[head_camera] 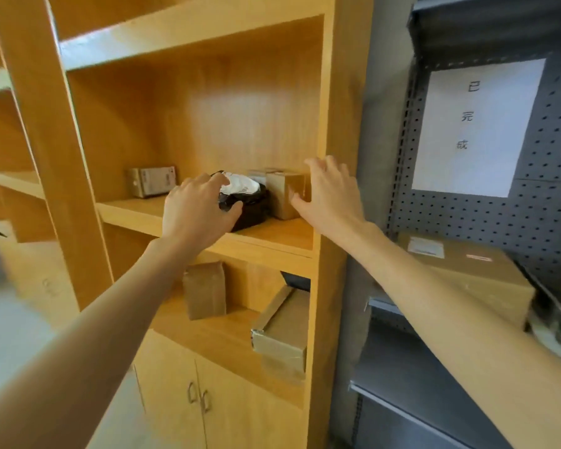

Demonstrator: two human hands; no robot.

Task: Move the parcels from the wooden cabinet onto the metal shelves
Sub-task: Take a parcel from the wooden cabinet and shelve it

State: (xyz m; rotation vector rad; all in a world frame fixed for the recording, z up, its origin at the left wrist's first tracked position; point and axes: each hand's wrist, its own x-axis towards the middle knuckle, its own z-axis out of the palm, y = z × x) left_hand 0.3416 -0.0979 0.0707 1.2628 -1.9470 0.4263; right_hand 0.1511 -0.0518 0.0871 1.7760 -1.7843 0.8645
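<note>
Reaching into the wooden cabinet [188, 40], middle shelf: both hands at the pick-up step.

Item 1: black bagged parcel [250, 205], white label on top, lying near the shelf's front edge. Left hand [196, 215] rests over it, fingers curled across the top and thumb on the front face; grip appears closed on it, parcel not yet lifted.

Item 2: small cardboard box [287, 194], upright, touching the black parcel's right side. Right hand [329, 196] is spread, grip open, thumb at the box's front face, fingers above its far corner; contact cannot be confirmed.

Item 3: labelled carton [151, 181] at the back left of the same shelf, untouched.

Items 4–5: brown packet [204, 290] and taped flat box [280, 332] on the shelf below.

Destination: metal shelves [402, 367] to the right, one large carton [467, 280] already there.

Next move, as judged: close the right grip on the box, lift both clear of the shelf lip, swing right.
</note>
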